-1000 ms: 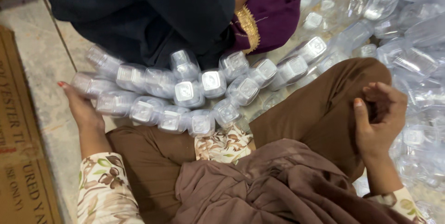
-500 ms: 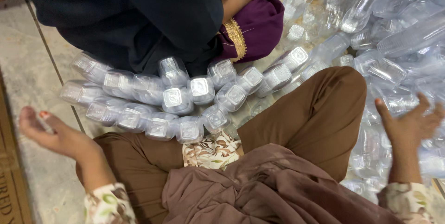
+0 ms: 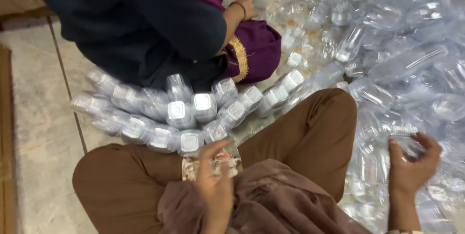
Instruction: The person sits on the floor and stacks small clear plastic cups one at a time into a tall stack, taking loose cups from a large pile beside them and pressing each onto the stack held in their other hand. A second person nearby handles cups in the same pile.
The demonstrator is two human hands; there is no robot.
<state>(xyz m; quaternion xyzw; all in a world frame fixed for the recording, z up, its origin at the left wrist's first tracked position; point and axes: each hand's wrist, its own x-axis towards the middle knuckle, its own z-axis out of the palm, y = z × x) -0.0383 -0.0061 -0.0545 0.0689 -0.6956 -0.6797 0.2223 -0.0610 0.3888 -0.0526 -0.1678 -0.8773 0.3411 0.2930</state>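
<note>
The person sits cross-legged on the floor, and a double row of capped clear bottles (image 3: pixel 193 113) lies on its sides just in front of the brown-clothed knees, between this person and a co-worker in dark blue and purple (image 3: pixel 160 25) who sits opposite. I judge that the row could be disturbed easily: the bottles are round, light and only lean on each other, so a knock from a knee, a sleeve or a passing hand may make them roll apart over the tiled floor (image 3: pixel 43 166). The big loose pile of empty bottles (image 3: pixel 402 69) to the right looks also unstable; pulling one out from low in the pile may make the others slide down. The left hand (image 3: pixel 215 185) is in front of the lap, fingers bent but apart, holding nothing; its fingertips are just beside the nearest bottle cap (image 3: pixel 190 142), and I cannot tell whether they touch it. The right hand (image 3: pixel 411 166) reaches to the edge of the pile, its fingers spread and curved around one clear bottle (image 3: pixel 395 132) without closing on it, as far as the blurred view shows. The co-worker's hand (image 3: pixel 247 8) rests near the far bottles.
</note>
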